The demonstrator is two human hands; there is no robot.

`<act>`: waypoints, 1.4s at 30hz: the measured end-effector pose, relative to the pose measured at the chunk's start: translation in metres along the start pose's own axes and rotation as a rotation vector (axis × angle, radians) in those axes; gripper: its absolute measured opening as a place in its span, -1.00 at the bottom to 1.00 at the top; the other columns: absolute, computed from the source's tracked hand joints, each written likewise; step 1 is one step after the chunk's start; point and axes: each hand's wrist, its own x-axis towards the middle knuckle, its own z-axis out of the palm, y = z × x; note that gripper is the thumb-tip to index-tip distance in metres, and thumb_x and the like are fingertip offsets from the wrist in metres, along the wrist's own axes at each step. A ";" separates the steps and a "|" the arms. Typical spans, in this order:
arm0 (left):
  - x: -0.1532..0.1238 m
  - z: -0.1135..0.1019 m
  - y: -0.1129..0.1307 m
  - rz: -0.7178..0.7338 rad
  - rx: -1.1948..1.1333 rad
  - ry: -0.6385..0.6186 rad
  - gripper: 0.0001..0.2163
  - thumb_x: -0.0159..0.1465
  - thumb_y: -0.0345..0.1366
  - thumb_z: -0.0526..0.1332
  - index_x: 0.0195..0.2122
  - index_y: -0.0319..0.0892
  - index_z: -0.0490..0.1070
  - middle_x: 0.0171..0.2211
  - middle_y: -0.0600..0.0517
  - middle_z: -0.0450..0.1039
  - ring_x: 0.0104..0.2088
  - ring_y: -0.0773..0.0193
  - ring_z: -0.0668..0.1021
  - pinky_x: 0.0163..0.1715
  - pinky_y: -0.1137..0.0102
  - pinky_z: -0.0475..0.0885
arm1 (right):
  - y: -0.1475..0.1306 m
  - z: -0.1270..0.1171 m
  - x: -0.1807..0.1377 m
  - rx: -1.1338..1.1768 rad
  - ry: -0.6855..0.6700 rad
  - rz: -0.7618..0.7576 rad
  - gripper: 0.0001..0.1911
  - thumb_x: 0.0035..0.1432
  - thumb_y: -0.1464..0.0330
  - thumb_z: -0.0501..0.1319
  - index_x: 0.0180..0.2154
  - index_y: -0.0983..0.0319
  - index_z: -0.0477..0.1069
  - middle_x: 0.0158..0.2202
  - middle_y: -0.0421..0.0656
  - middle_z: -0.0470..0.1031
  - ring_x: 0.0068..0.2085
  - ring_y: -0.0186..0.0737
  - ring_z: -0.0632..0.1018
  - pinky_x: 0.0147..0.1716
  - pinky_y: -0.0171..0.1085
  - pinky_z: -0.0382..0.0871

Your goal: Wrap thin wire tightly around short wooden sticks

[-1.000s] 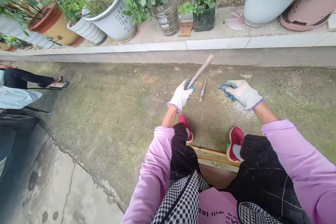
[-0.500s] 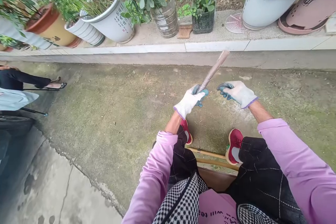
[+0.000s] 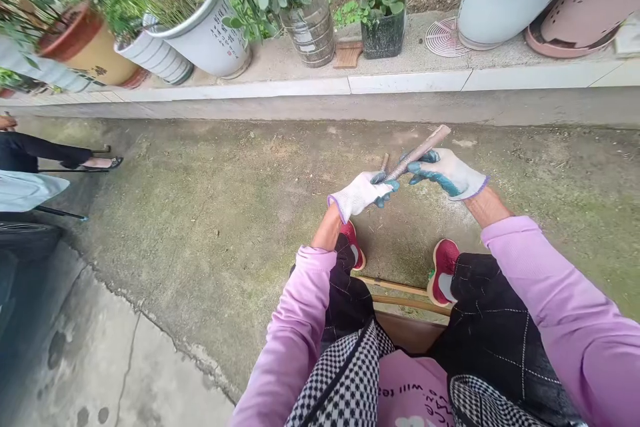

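Both my hands wear white work gloves with blue-green fingers. My left hand is closed round the lower end of a short brownish stick, which points up and to the right. My right hand has come in against the middle of that stick, its fingers curled onto it. A second, shorter stick piece lies on the ground just behind my left hand. I sit with my knees apart and red shoes on the concrete.
A raised kerb carries several potted plants: a white pot, a brown one, a black one, a large white one. Another seated person's legs reach in at left. Wooden rungs lie between my feet.
My left hand lifted the stick and drew it right; my right hand, held apart before, has closed in onto the stick. The thin strand stretched between them a second ago no longer shows.
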 end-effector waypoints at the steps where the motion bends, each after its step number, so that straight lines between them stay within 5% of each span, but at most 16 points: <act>1: 0.000 0.002 0.000 0.029 -0.010 0.006 -0.89 0.22 -0.27 0.43 -0.42 -0.11 0.56 -0.48 -0.04 0.52 -0.51 0.30 0.45 -0.47 0.34 0.38 | 0.000 0.003 0.000 -0.011 -0.025 0.015 -0.32 -0.29 -0.09 0.75 -0.28 0.23 0.68 -0.27 -0.02 0.73 -0.23 0.00 0.70 -0.30 -0.11 0.67; 7: 0.016 -0.006 -0.015 0.057 0.008 0.205 -0.89 0.23 -0.36 0.41 -0.25 -0.15 0.52 -0.37 0.06 0.55 -0.44 0.36 0.46 -0.35 0.39 0.45 | -0.003 0.011 -0.001 -0.182 -0.155 0.126 -0.50 -0.14 -0.01 0.69 -0.36 0.21 0.66 -0.50 -0.13 0.61 -0.50 -0.26 0.52 -0.53 -0.29 0.47; 12: 0.025 -0.026 -0.024 0.114 0.242 0.445 -0.74 0.21 -0.38 0.46 -0.06 -0.13 0.60 -0.37 0.12 0.52 -0.45 0.39 0.45 -0.37 0.45 0.40 | -0.001 0.006 -0.001 -0.191 -0.075 0.080 -0.62 0.04 0.07 0.57 -0.31 0.25 0.68 -0.57 -0.21 0.47 -0.56 -0.35 0.39 -0.59 -0.33 0.29; 15: 0.021 -0.024 -0.012 0.047 -0.016 0.362 -0.61 0.29 -0.36 0.40 0.15 -0.13 0.56 -0.39 0.16 0.50 -0.57 0.45 0.38 -0.49 0.49 0.35 | 0.002 0.005 0.002 -0.211 -0.045 0.060 -0.64 0.06 0.10 0.52 -0.29 0.27 0.69 -0.56 -0.22 0.45 -0.56 -0.35 0.38 -0.60 -0.33 0.25; 19: 0.007 -0.014 0.007 0.030 -0.167 0.158 -0.68 0.42 -0.18 0.35 0.13 -0.20 0.58 -0.52 0.22 0.33 -0.68 0.48 0.23 -0.64 0.50 0.18 | 0.005 -0.002 0.010 -0.273 0.014 0.060 -0.61 0.01 0.06 0.48 -0.30 0.26 0.68 -0.54 -0.21 0.45 -0.56 -0.36 0.35 -0.61 -0.34 0.21; 22: -0.005 -0.008 0.008 0.029 -0.071 -0.044 -0.68 0.48 -0.10 0.30 0.07 -0.23 0.65 -0.57 0.19 0.26 -0.68 0.44 0.20 -0.65 0.46 0.13 | 0.007 -0.018 0.015 -0.362 0.053 0.071 -0.58 -0.09 0.01 0.51 -0.39 0.23 0.64 -0.55 -0.18 0.48 -0.54 -0.31 0.38 -0.60 -0.32 0.22; 26: -0.005 -0.001 -0.013 -0.058 0.334 -0.302 -0.78 0.42 -0.17 0.39 -0.14 -0.23 0.72 -0.58 0.08 0.38 -0.64 0.36 0.29 -0.59 0.36 0.22 | 0.013 -0.044 0.018 -0.626 -0.072 0.121 -0.62 -0.02 0.02 0.51 -0.34 0.19 0.73 -0.42 -0.09 0.69 -0.40 -0.16 0.57 -0.47 -0.27 0.41; 29: 0.007 0.000 -0.032 -0.015 0.886 -0.206 -0.81 0.37 -0.18 0.48 -0.31 -0.19 0.71 -0.41 -0.07 0.62 -0.42 0.19 0.59 -0.33 0.33 0.46 | 0.021 -0.047 0.020 -0.886 -0.162 0.170 -0.80 0.07 0.17 0.45 -0.36 0.14 0.76 -0.26 -0.06 0.81 -0.27 -0.05 0.70 -0.30 -0.24 0.53; 33: 0.024 -0.011 -0.036 -0.105 1.059 0.036 -0.80 0.42 -0.24 0.38 -0.05 -0.22 0.72 -0.05 -0.25 0.74 0.01 -0.10 0.75 0.05 0.19 0.59 | 0.029 -0.028 0.020 -1.080 -0.177 0.092 -0.79 0.21 0.24 0.35 -0.31 0.12 0.78 -0.27 -0.08 0.82 -0.30 -0.08 0.71 -0.30 -0.26 0.52; 37: 0.030 -0.024 -0.023 -0.057 0.784 0.271 -0.73 0.55 -0.14 0.23 0.04 -0.20 0.63 -0.11 -0.14 0.71 -0.13 0.12 0.72 -0.09 0.32 0.61 | 0.028 -0.008 0.015 -0.932 -0.122 0.076 -0.67 0.29 0.19 0.28 -0.12 0.16 0.79 -0.35 -0.08 0.75 -0.40 -0.16 0.64 -0.43 -0.29 0.46; 42: 0.019 -0.012 -0.012 0.061 -0.034 0.109 -0.63 0.51 0.08 0.29 -0.19 -0.15 0.55 -0.52 0.14 0.33 -0.62 0.41 0.30 -0.61 0.48 0.24 | 0.020 -0.002 0.009 -0.636 -0.080 0.095 -0.57 0.16 0.00 0.34 -0.19 0.20 0.73 -0.32 -0.01 0.73 -0.38 -0.12 0.64 -0.43 -0.23 0.52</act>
